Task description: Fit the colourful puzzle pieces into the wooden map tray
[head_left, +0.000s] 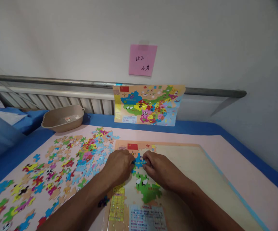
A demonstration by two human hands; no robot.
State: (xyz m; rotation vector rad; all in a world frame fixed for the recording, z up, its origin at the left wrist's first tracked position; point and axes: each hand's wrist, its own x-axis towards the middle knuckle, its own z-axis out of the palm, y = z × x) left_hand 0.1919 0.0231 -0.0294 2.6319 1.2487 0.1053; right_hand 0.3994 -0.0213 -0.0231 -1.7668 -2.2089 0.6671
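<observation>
My left hand [122,163] and my right hand [156,165] face each other over the puzzle board [189,186]. Both have curled fingers, with fingertips at opposite edges of a blue jigsaw puzzle piece section [140,162]; exact finger contacts are partly hidden. Below lies a joined green section [150,191] with two white birds. The board's upper left carries a red flag section [132,146], and its lower left a yellow text section [117,203]. A white and blue text block [148,218] sits at the bottom.
Many loose puzzle pieces [52,189] lie left of the board, with a joined colourful cluster [88,150] among them. A beige basin [63,120] stands at the back left. The printed map [149,106] leans against the metal rail [213,92]. A pink note [142,61] hangs on the wall.
</observation>
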